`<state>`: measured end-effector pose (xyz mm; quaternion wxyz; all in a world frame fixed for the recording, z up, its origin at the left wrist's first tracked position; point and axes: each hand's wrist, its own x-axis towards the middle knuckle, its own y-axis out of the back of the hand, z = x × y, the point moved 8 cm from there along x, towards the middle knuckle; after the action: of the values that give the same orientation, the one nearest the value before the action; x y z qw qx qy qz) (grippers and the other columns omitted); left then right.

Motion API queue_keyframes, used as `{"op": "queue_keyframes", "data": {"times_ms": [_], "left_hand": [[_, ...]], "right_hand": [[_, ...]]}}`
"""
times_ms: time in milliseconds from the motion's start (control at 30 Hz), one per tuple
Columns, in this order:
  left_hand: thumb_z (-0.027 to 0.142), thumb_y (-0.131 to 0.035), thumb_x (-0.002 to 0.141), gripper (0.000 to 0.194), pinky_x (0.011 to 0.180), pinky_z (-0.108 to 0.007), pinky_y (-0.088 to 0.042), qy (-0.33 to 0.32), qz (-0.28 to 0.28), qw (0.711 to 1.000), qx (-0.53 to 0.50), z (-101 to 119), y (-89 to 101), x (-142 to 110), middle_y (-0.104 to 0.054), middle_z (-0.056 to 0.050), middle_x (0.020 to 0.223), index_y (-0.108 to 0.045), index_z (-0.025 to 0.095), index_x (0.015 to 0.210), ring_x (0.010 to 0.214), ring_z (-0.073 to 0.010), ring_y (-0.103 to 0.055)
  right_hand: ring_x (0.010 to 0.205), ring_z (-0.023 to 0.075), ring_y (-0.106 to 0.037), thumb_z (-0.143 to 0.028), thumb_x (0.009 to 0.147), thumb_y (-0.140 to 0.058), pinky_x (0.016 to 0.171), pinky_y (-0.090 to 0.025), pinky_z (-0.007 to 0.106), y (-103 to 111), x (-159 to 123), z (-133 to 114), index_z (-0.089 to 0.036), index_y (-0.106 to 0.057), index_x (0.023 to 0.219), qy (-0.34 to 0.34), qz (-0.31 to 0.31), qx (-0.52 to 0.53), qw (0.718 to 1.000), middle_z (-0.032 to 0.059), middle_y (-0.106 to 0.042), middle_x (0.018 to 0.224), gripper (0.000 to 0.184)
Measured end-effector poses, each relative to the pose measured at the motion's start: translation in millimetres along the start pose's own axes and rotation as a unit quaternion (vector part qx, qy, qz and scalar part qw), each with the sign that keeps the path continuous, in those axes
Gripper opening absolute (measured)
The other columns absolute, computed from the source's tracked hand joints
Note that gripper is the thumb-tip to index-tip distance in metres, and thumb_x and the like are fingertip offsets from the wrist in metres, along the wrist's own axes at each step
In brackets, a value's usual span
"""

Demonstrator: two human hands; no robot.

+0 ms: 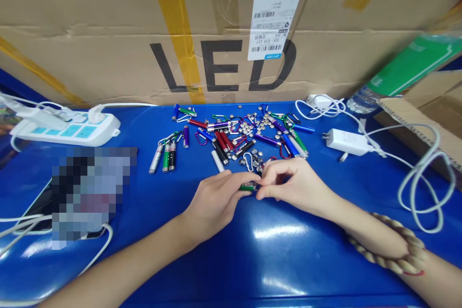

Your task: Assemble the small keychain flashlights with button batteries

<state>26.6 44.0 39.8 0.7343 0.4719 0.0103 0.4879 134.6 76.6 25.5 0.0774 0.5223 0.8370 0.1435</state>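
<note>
Between the fingers of my left hand (pixel 216 202) lies a small green flashlight tube (pixel 248 186), mostly covered by the fingers. My right hand (pixel 294 185) pinches at the tube's right end; what sits between its fingertips is too small to make out. Just beyond the hands are a loose white tube (pixel 217 161), a white carabiner (pixel 248 161) and dark metal end caps (pixel 257 160). Farther back lie several coloured tubes, such as a purple one (pixel 267 140), with carabiner clips and silver button cells (pixel 247 127) scattered among them.
Left of the pile lie several finished-looking flashlights (pixel 166 156) with clips. A white power strip (pixel 72 127) and a blurred-out tablet-like device (pixel 90 192) are at left. At right are a white charger (pixel 346 142), looped cables (pixel 400 192) and a green-labelled bottle (pixel 407 67). A large cardboard box (pixel 108 57) walls off the back.
</note>
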Motion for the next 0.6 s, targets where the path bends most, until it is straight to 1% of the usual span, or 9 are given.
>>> {"op": "queue_keyframes", "data": {"times_ms": [100,200,300,467,533,600], "left_hand": [[0.015,-0.043,0.088,0.021,0.064,-0.021,-0.045,-0.039,-0.038,0.998,-0.012,6.1,-2.6,0.0,-0.066,0.001,0.085,-0.052,0.020,0.106,0.066,-0.0102,-0.057],[0.015,-0.042,0.088,0.022,0.059,-0.020,-0.043,-0.066,-0.054,0.996,-0.028,13.3,-1.9,-0.3,-0.064,0.002,0.076,-0.052,0.021,0.107,0.062,-0.0101,-0.054],[0.012,-0.042,0.088,0.024,0.060,-0.020,-0.043,-0.087,-0.047,0.994,-0.041,19.4,0.8,-1.4,-0.064,0.001,0.078,-0.052,0.020,0.107,0.064,-0.0103,-0.054],[0.005,-0.042,0.084,0.029,0.063,-0.022,-0.045,-0.110,-0.030,0.992,-0.055,23.1,1.4,-4.5,-0.066,-0.001,0.085,-0.052,0.019,0.108,0.069,-0.0111,-0.057],[0.005,-0.043,0.084,0.029,0.065,-0.021,-0.046,-0.103,-0.019,0.992,-0.075,22.9,2.3,-4.2,-0.066,-0.001,0.085,-0.052,0.019,0.108,0.072,-0.0108,-0.059],[0.007,-0.045,0.085,0.026,0.069,-0.019,-0.048,-0.079,0.003,0.992,-0.098,21.2,5.1,-2.6,-0.066,-0.001,0.086,-0.053,0.019,0.106,0.076,-0.0098,-0.060]], "right_hand": [[0.047,0.0070,-0.045,-0.040,0.054,-0.076,0.045,-0.035,0.021,-4.7,-0.2,6.4,-0.014,-0.058,0.048,-0.040,-0.038,0.041,0.998,-0.0025,-0.054,0.048,0.032],[0.047,0.0064,-0.047,-0.036,0.051,-0.078,0.044,-0.036,0.019,-8.4,-1.5,6.6,-0.013,-0.058,0.047,-0.049,-0.069,0.072,0.994,-0.0027,-0.056,0.050,0.031],[0.045,0.0054,-0.048,-0.031,0.050,-0.079,0.042,-0.036,0.018,-11.0,-3.3,4.9,-0.013,-0.059,0.047,-0.055,-0.081,0.103,0.990,-0.0036,-0.057,0.049,0.027],[0.043,0.0041,-0.047,-0.024,0.048,-0.080,0.041,-0.035,0.016,-15.4,-6.6,9.6,-0.013,-0.060,0.048,-0.100,-0.088,0.154,0.979,-0.0049,-0.056,0.046,0.023],[0.042,0.0039,-0.047,-0.024,0.048,-0.080,0.040,-0.034,0.015,-16.2,-7.2,11.4,-0.013,-0.059,0.049,-0.112,-0.087,0.164,0.976,-0.0050,-0.056,0.046,0.024],[0.040,0.0035,-0.044,-0.025,0.050,-0.079,0.038,-0.032,0.015,-15.5,-7.0,11.3,-0.012,-0.059,0.049,-0.114,-0.082,0.160,0.977,-0.0051,-0.054,0.045,0.024]]}}
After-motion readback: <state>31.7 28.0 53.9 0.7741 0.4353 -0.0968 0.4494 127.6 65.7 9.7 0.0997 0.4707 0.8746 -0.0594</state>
